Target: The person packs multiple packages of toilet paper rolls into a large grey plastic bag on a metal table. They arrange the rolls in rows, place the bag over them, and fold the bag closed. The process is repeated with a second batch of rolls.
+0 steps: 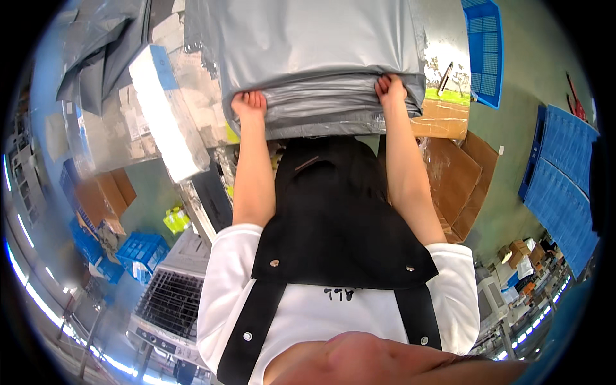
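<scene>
A thick stack of grey plastic mailer bags lies on the table in front of me, its near edge hanging toward my body. My left hand grips the near edge of the stack at its left corner. My right hand grips the same edge at its right corner. Both forearms reach straight out from my white sleeves, over a black apron.
A white box with a blue label lies left of the stack, with more grey bags at far left. A blue crate stands at right. Flat cardboard, blue pallets and a fan heater sit on the floor.
</scene>
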Available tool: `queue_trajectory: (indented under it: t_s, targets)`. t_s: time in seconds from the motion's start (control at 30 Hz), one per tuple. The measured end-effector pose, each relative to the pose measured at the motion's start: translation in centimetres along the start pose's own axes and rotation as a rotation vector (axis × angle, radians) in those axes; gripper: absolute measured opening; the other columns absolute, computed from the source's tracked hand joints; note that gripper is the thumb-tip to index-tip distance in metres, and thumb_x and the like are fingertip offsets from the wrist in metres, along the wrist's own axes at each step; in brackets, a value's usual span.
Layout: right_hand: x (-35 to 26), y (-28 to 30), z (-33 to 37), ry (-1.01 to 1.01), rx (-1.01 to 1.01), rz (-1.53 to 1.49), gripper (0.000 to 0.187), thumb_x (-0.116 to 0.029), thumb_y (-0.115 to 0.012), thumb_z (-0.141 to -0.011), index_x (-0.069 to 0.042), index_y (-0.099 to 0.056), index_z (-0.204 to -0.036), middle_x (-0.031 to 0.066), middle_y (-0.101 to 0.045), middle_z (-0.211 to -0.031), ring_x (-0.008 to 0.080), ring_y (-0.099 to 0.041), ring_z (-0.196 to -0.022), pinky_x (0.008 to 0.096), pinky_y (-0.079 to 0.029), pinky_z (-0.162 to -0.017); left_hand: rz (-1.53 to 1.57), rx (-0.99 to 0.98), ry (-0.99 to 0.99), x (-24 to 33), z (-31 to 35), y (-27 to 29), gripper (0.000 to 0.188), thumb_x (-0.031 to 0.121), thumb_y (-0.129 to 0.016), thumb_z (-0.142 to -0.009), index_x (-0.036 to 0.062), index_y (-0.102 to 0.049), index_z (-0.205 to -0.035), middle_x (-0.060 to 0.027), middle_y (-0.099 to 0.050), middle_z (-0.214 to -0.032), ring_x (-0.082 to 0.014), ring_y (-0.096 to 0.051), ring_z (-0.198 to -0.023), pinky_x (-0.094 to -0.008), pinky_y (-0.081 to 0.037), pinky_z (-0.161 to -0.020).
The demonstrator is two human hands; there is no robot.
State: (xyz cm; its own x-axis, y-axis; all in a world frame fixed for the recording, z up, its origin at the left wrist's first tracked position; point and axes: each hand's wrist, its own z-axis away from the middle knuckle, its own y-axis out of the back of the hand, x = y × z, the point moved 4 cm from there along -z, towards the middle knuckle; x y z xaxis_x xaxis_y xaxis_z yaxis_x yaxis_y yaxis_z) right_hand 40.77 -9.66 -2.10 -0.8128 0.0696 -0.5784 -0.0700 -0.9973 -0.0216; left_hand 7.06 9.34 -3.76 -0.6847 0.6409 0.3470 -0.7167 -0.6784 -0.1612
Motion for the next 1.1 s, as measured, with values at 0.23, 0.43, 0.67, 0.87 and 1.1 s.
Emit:
queue_trajectory:
  t_s: [0.23, 0.43, 0.67, 0.87, 1.1]
  targets:
    - [5.3, 4.3, 7.0, 1.193, -0.569, 1.171, 0.017, -0.008, -0.063, -0.070, -0.004, -0.060, -0.086, 0.0097, -0.060, -0.078, 0.0266, -0.059, -0.073, 0.0336, -0.048, -0.067, -0.631, -0.268, -0.113, 2.1, 4.1, 9.2, 0.027, 0.021, -0.053, -0.083, 0.0015, -0.052, -0.102, -0.0119, -0.060, -0.103, -0.0196, -0.057, -0.089, -0.0310, -0.046, -0.075]
    - [10.5, 1.5, 13.8, 1.432, -0.926, 1.294, 0.015, -0.008, -0.062, -0.071, -0.007, -0.061, -0.085, 0.0068, -0.056, -0.088, 0.0268, -0.056, -0.083, 0.0371, -0.048, -0.069, -0.816, -0.028, -0.874, 8.0, 5.9, 12.0, 0.025, 0.011, -0.064, -0.075, 0.0011, -0.055, -0.095, -0.0047, -0.053, -0.075, -0.0150, -0.049, -0.067, -0.0290, -0.043, -0.063]
    - [11.7, 1.2, 12.2, 1.409, -0.945, 1.304, 0.007, -0.011, -0.063, -0.070, -0.007, -0.061, -0.075, 0.0069, -0.054, -0.071, 0.0272, -0.056, -0.072, 0.0380, -0.044, -0.065, -1.538, -0.090, -1.189, 10.2, 5.6, 8.0, 0.028, 0.023, -0.069, -0.070, 0.0004, -0.064, -0.085, -0.0136, -0.061, -0.085, -0.0265, -0.057, -0.076, -0.0337, -0.044, -0.070]
    - [12.7, 1.2, 12.3, 1.417, -0.845, 1.397, 0.006, -0.011, -0.060, -0.074, -0.006, -0.057, -0.076, 0.0079, -0.055, -0.076, 0.0275, -0.055, -0.075, 0.0373, -0.040, -0.067, -1.620, -0.101, -1.103, 10.7, 4.7, 7.4, 0.023, 0.021, -0.066, -0.073, -0.0012, -0.064, -0.079, -0.0142, -0.062, -0.074, -0.0276, -0.058, -0.068, -0.0358, -0.045, -0.066]
    - [13.5, 4.9, 14.7, 1.609, -1.083, 1.578, 0.014, -0.010, -0.053, -0.072, -0.004, -0.053, -0.084, 0.0098, -0.051, -0.088, 0.0244, -0.052, -0.084, 0.0340, -0.043, -0.071, -1.720, -0.062, -1.088, 10.2, 5.5, 6.9, 0.021, 0.021, -0.062, -0.075, 0.0001, -0.064, -0.076, -0.0153, -0.061, -0.068, -0.0273, -0.060, -0.065, -0.0368, -0.045, -0.065]
